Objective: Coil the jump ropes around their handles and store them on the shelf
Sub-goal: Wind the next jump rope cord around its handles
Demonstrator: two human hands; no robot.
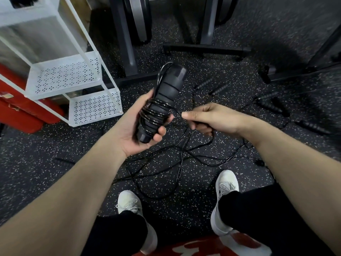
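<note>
My left hand (135, 126) grips a pair of black jump rope handles (167, 93) held together, pointing up and away from me. Several turns of thin black rope (154, 112) wrap their lower half. My right hand (208, 117) pinches the free rope just right of the handles, fingers curled round it. The loose rope (177, 159) trails down from there and lies tangled on the floor between my hands and feet. A white shelf unit (64, 76) with perforated trays stands at the left.
More black ribbed handles lie on the speckled floor: two (212, 86) ahead, several (273, 104) at the right, one (63, 161) at the left. Black equipment frames (204, 48) stand ahead. A red object (22, 111) sits behind the shelf. My white shoes (226, 185) are below.
</note>
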